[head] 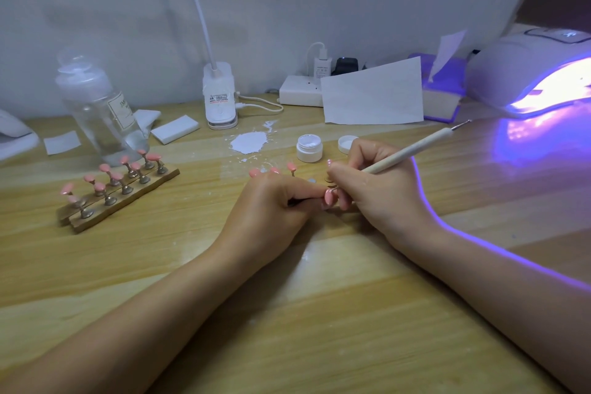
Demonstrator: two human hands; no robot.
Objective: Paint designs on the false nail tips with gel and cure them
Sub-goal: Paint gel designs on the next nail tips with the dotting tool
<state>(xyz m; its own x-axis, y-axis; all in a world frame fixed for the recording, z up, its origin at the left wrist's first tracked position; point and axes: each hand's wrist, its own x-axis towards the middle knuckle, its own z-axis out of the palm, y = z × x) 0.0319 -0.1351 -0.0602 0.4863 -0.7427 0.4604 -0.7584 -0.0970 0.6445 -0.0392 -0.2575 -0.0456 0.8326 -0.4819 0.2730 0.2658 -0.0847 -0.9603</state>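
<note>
My left hand [271,205] pinching a pink nail tip [329,197] at centre, my right hand [377,189] closed around a dotting pen [412,150], open gel jar [309,148] at 12 o'clock, nail stand [118,192] at 9, glowing lamp [527,73] at 2, wooden tabletop [287,313], white wall behind.

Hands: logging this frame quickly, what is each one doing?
Left hand: closed, pinching a pink nail tip.
Right hand: closed on the dotting pen.

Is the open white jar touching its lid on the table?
Apart. In the head view the jar and the lid sit side by side with a strip of bare table between them.
</note>
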